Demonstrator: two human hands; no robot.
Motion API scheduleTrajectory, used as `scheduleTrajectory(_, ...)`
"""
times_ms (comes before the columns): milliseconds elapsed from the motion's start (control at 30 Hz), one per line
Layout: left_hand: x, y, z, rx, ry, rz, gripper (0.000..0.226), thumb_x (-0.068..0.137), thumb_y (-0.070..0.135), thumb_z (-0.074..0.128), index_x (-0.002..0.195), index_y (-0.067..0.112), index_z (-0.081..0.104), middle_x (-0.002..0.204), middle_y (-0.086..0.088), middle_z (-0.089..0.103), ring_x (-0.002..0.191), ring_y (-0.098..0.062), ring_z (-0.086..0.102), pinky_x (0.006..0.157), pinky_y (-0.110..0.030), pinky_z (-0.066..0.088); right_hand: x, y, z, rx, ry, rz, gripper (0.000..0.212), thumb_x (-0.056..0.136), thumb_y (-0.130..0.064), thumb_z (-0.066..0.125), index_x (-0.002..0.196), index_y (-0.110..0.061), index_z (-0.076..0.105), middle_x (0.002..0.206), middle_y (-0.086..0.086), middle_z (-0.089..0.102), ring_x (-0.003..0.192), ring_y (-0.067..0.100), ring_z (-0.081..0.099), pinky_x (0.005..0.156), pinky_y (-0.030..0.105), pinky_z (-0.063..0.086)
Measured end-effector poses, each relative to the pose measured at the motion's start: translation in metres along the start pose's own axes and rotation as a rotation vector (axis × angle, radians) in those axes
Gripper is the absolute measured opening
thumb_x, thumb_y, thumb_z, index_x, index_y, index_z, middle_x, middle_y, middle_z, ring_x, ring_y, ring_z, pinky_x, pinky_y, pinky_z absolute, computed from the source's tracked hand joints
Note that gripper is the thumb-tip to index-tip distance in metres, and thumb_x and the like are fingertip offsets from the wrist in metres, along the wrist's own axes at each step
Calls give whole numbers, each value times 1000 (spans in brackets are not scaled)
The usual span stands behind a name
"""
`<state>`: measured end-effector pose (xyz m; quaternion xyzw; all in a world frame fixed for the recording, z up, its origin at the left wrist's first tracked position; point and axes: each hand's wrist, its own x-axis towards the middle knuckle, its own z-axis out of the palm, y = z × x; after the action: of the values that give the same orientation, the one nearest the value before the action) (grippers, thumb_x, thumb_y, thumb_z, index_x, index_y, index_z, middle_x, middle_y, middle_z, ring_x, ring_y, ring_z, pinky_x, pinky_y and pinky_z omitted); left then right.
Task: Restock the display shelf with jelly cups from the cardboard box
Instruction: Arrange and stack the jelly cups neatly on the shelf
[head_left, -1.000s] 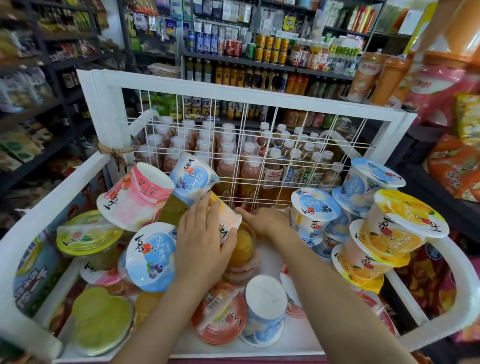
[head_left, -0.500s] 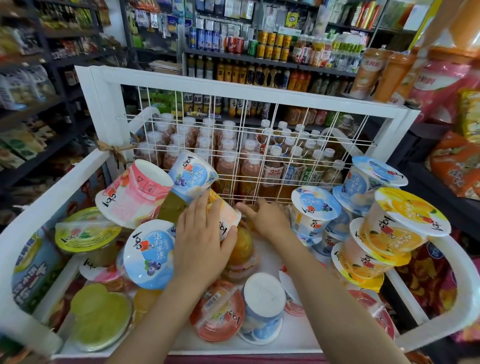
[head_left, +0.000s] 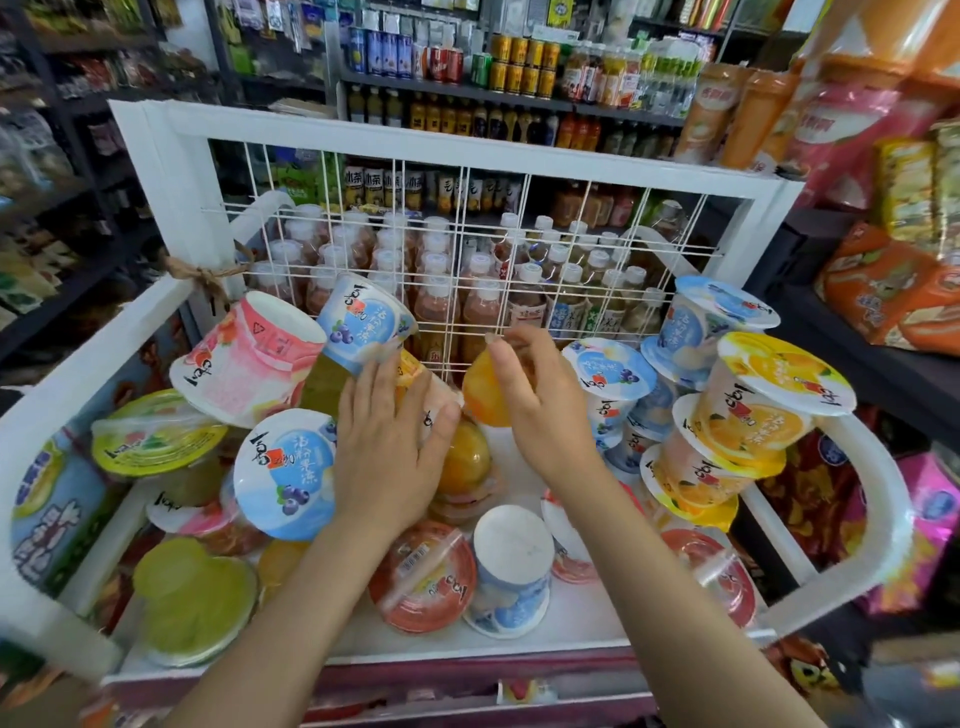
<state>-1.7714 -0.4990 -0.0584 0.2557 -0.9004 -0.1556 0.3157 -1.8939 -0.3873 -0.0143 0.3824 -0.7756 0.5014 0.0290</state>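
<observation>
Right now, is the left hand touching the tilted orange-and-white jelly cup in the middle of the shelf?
Touching. The head view shows the left hand lying flat on the tilted jelly cup, fingers straight, thumb against its side, no gap.

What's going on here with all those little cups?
A person is stocking a white display shelf in a shop with jelly cups. Their right hand holds an orange jelly cup above the pile, near the wire back panel. Their left hand rests flat against tilted cups on the left, as if steadying them. Blueberry, orange and pink cups already crowd both sides; the cardboard box is not in view.
</observation>
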Motion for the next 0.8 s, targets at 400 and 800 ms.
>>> scheduleTrajectory(400,-18,43,-10,-530,-167,-22,71,68,39,87,124,40,45,107,35,49,97,27,45,78,1,35,-53,-10,-40,247,-269,222,45,96,-61,34,115,-27,58,105,-17,60,98,-9,57,83,13,45)
scheduleTrajectory(800,-20,33,-5,-595,-12,-259,81,76,37,82,144,21,41,122,11,48,106,-6,47,74,-8,35,-51,51,-40,-507,-303,471,71,94,-58,49,153,-24,29,156,23,23,139,39,34,107,44,37)
